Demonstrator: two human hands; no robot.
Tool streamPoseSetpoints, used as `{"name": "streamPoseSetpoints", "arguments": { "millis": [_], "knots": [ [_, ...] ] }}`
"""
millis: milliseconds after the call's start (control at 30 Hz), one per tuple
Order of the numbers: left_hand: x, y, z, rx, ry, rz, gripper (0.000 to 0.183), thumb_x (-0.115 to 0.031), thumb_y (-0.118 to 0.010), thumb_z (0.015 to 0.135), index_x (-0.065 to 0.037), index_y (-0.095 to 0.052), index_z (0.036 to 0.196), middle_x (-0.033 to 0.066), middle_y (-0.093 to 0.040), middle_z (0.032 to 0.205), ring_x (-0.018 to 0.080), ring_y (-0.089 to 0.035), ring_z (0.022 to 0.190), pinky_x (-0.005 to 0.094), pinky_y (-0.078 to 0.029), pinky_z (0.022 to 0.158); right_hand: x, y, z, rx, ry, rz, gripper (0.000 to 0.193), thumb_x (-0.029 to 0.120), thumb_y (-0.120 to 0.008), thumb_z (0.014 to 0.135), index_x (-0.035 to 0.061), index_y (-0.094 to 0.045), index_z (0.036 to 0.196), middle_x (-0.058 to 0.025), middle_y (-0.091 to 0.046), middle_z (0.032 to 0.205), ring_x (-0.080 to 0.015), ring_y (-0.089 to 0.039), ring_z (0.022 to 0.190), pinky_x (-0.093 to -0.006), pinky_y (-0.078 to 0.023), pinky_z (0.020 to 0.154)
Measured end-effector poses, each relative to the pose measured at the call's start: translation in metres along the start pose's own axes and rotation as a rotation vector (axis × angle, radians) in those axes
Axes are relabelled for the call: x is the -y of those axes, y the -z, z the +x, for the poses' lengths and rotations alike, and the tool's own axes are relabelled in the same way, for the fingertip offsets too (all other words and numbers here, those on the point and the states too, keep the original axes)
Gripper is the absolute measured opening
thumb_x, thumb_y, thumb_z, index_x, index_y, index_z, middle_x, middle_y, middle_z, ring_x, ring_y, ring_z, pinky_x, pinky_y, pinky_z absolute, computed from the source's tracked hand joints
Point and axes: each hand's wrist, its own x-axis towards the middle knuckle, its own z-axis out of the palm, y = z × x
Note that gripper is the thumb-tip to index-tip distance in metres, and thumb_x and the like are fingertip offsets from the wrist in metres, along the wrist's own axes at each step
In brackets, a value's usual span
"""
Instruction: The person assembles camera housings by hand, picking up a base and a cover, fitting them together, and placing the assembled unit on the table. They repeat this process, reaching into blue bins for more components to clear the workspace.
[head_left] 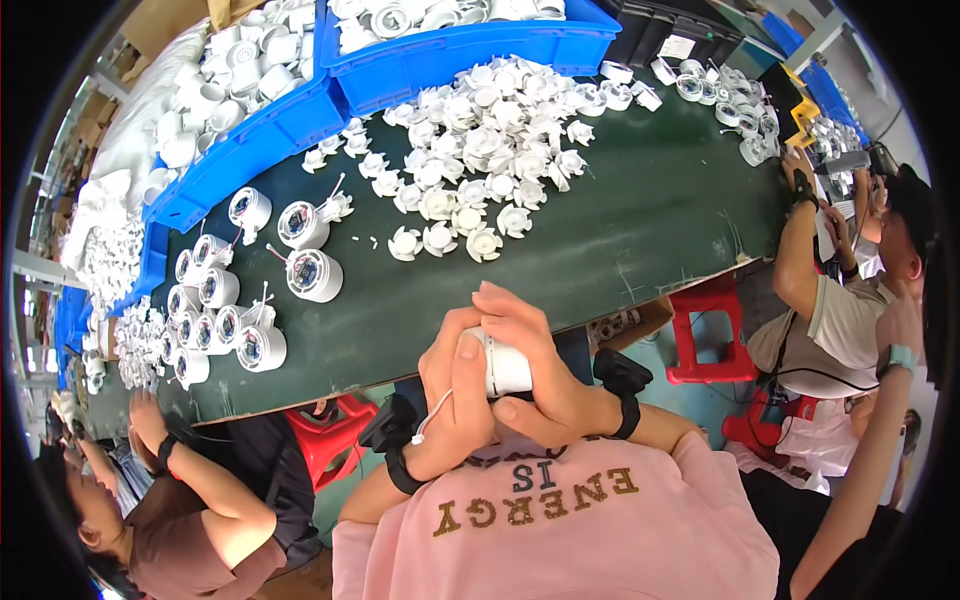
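Close to my chest, just off the table's near edge, I hold a white cylindrical housing between both hands. My left hand wraps its left side, with the thumb laid along it. From the other side my right hand closes round it, fingers over the top and thumb below. A thin wire with a small white connector hangs by my left hand. My palms hide much of the housing. Beyond lies a heap of white fan blade wheels; left of it stand several round white motor housings with wires.
Blue bins of white parts line the back and left of the dark green table. Clear round parts lie at the far right. Co-workers sit left and right; red stools stand beyond the near edge.
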Motion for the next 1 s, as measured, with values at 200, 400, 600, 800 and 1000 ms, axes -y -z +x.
{"name": "streamPoseSetpoints", "arguments": {
  "millis": [200, 400, 600, 800, 1000],
  "knots": [
    [0.011, 0.005, 0.012, 0.011, 0.01, 0.009, 0.032, -0.023, -0.035, 0.097, 0.002, -0.053, 0.105, 0.0132, -0.059, 0.08, 0.0193, -0.056, 0.068, 0.0314, -0.044, 0.061, -0.008, -0.002, 0.006, -0.044, 0.02, 0.164, 0.072, 0.025, -0.058, 0.087, -0.0025, -0.021, 0.142, -0.0269, -0.019, 0.147, -0.041, -0.021, 0.137, -0.0494, -0.019, 0.111],
    [-0.007, 0.014, 0.045, 0.072, 0.215, -0.039, 0.053, -0.024, -0.057, 0.092, 0.002, -0.032, 0.13, 0.0139, -0.056, 0.104, 0.0201, -0.057, 0.089, 0.0338, -0.047, 0.079, 0.0, 0.006, 0.004, -0.226, -0.33, -0.082, 0.066, 0.002, -0.064, 0.082, -0.0038, -0.034, 0.14, -0.0221, -0.036, 0.135, -0.0298, -0.054, 0.107, -0.0345, -0.048, 0.086],
    [-0.04, 0.009, 0.046, 0.649, -0.153, 0.442, 0.087, -0.028, -0.072, 0.078, 0.007, -0.022, 0.14, 0.0307, -0.035, 0.133, 0.0454, -0.042, 0.121, 0.0458, -0.04, 0.098, -0.011, 0.025, 0.005, -0.631, -0.525, 0.559, 0.071, -0.007, -0.065, 0.078, 0.0048, -0.033, 0.141, -0.0092, -0.048, 0.127, -0.0146, -0.051, 0.106, -0.0288, -0.045, 0.091],
    [-0.021, 0.105, 0.214, 0.173, -0.183, 0.685, 0.05, -0.023, -0.071, 0.081, 0.002, -0.054, 0.121, 0.0183, -0.059, 0.117, 0.0278, -0.057, 0.108, 0.0363, -0.046, 0.091, -0.044, 0.063, -0.029, -0.713, -0.434, -0.199, 0.073, 0.003, -0.071, 0.071, 0.0025, -0.036, 0.135, -0.0127, -0.051, 0.123, -0.0166, -0.053, 0.1, -0.0299, -0.045, 0.087],
    [0.053, 0.268, 0.381, -0.186, 0.031, 1.221, 0.073, -0.034, -0.072, 0.072, 0.004, -0.047, 0.129, 0.0313, -0.054, 0.12, 0.0426, -0.054, 0.112, 0.0426, -0.044, 0.095, -0.067, 0.064, -0.029, -0.57, -0.384, -0.574, 0.072, 0.008, -0.075, 0.066, 0.0, -0.039, 0.128, -0.0161, -0.052, 0.122, -0.0249, -0.055, 0.104, -0.035, -0.045, 0.091]
  ]
}}
